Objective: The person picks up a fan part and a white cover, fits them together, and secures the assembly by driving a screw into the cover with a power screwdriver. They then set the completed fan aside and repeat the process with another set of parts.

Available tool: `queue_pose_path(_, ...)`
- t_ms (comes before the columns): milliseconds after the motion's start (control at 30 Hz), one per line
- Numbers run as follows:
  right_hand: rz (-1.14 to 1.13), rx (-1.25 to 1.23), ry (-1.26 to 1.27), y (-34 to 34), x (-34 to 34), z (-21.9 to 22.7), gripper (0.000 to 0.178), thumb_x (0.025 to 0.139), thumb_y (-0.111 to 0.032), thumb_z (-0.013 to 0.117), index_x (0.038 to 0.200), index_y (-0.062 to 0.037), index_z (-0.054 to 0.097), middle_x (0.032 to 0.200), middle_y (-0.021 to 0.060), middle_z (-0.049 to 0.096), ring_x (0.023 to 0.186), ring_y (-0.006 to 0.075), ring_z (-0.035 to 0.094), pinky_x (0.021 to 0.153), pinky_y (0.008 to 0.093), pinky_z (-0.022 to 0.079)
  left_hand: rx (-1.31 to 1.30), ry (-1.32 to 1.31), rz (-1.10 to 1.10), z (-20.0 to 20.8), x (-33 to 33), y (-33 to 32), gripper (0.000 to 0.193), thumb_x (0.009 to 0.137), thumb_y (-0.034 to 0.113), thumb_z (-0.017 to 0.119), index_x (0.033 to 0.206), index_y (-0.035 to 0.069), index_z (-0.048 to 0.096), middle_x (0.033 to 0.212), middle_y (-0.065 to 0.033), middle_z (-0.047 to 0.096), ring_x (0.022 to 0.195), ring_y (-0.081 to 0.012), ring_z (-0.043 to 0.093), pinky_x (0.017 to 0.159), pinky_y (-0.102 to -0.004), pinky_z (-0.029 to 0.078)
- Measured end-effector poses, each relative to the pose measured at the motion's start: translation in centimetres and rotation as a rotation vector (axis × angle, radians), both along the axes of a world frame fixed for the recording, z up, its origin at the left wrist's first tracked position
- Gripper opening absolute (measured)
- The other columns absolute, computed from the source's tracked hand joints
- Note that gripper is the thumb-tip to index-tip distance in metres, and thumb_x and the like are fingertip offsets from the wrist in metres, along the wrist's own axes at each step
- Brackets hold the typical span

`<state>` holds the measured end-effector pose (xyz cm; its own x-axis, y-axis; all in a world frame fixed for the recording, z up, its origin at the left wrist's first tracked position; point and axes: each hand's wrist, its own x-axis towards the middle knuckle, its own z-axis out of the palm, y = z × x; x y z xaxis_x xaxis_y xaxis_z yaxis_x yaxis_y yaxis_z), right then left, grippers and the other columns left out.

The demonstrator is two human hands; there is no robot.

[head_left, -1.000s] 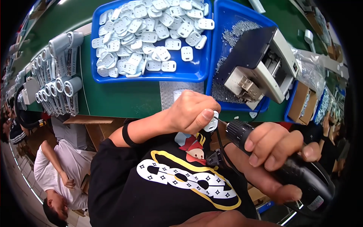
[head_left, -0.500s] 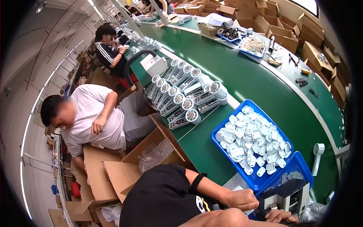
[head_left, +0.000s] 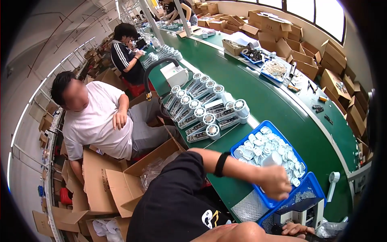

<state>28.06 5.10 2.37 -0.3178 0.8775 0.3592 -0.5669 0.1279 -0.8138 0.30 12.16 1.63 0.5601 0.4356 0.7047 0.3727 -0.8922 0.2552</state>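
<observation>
A worker's left hand (head_left: 275,182) hovers in a loose fist over the near corner of a blue plastic tray (head_left: 241,145) heaped with small white round parts (head_left: 271,150); the hand is blurred, and whether the fingers have hold of one of the parts cannot be told. A black wristband (head_left: 221,164) circles the left forearm, which reaches out from a black sleeve. The tray sits on a long green bench (head_left: 269,103) that curves away toward the far end of the workshop. The right hand (head_left: 297,229) shows only at the lower edge, fingers curled around something dark beside a small grey machine (head_left: 303,214) that stands in a second blue tray (head_left: 312,188); what it grips is mostly hidden. Just left of the parts tray, rows of white handheld fans (head_left: 207,107) lie side by side on the bench, their round heads pointing toward the middle of the belt. A sheet of bubble wrap (head_left: 250,209) lies on the bench edge below the tray. To the left, a seated person in a white T-shirt (head_left: 94,121) rests among open cardboard boxes (head_left: 100,179) on the floor, and another in a black striped top (head_left: 125,56) works farther along. More cardboard boxes (head_left: 282,32) line the far side of the bench.
</observation>
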Motion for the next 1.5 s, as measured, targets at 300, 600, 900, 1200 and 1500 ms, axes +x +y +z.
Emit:
queue_pose_path(300, -0.694, -0.362, -0.567, -4.2, -13.4, 4.5, 0.059, 0.084, 0.003, 0.072, 0.134, -0.0046, 0.042, 0.079, 0.0045, 0.060, 0.056, 0.0100, 0.055, 0.049, 0.0231, 0.046, -0.134, 0.844, 0.605, -5.1, -11.1, 24.8, 0.049, 0.098, 0.052, 0.052, 0.117, 0.010, 0.067, 0.115, -0.0114, 0.068, 0.124, -0.0282, 0.056, 0.108, -0.0506, 0.036)
queue_pose_path(600, -0.504, -0.044, -1.590, 5.2, -18.6, -1.0, 0.057, 0.078, -0.016, 0.079, 0.124, -0.0078, 0.046, 0.086, 0.0254, 0.070, 0.084, 0.0445, 0.069, 0.072, 0.0517, 0.053, -0.454, -0.070, 0.738, 5.6, -17.0, -3.0, 0.045, 0.092, 0.029, 0.069, 0.128, 0.005, 0.058, 0.109, -0.0157, 0.064, 0.093, -0.0331, 0.065, 0.082, -0.0426, 0.051)
queue_pose_path(900, -0.432, 0.045, -1.469, 6.5, -16.2, -6.8, 0.060, 0.073, -0.009, 0.079, 0.123, -0.0073, 0.046, 0.089, 0.0240, 0.068, 0.084, 0.0444, 0.067, 0.070, 0.0511, 0.050, -0.221, 0.323, 1.527, -7.2, -24.4, -19.1, 0.063, 0.077, 0.018, 0.079, 0.132, 0.007, 0.051, 0.121, -0.0098, 0.056, 0.117, -0.0284, 0.052, 0.102, -0.0420, 0.036)
queue_pose_path(1200, -0.132, -0.291, -0.852, 2.7, -14.6, 0.7, 0.066, 0.074, -0.006, 0.081, 0.130, -0.0054, 0.046, 0.073, 0.0050, 0.057, 0.057, 0.0150, 0.059, 0.051, 0.0299, 0.046, -0.640, -0.836, 0.585, -3.5, -20.6, -16.8, 0.046, 0.094, 0.012, 0.068, 0.134, 0.001, 0.049, 0.113, -0.0091, 0.061, 0.104, -0.0177, 0.062, 0.097, -0.0322, 0.048)
queue_pose_path(1500, -0.163, -0.475, -0.473, -4.6, -12.3, 3.6, 0.078, 0.074, -0.018, 0.090, 0.135, -0.0017, 0.045, 0.083, 0.0008, 0.059, 0.066, 0.0074, 0.055, 0.061, 0.0220, 0.047, -1.214, -0.575, -0.322, 0.6, -4.6, -10.6, 0.050, 0.089, 0.034, 0.070, 0.121, -0.002, 0.054, 0.102, -0.0119, 0.061, 0.089, -0.0218, 0.064, 0.078, -0.0327, 0.049)
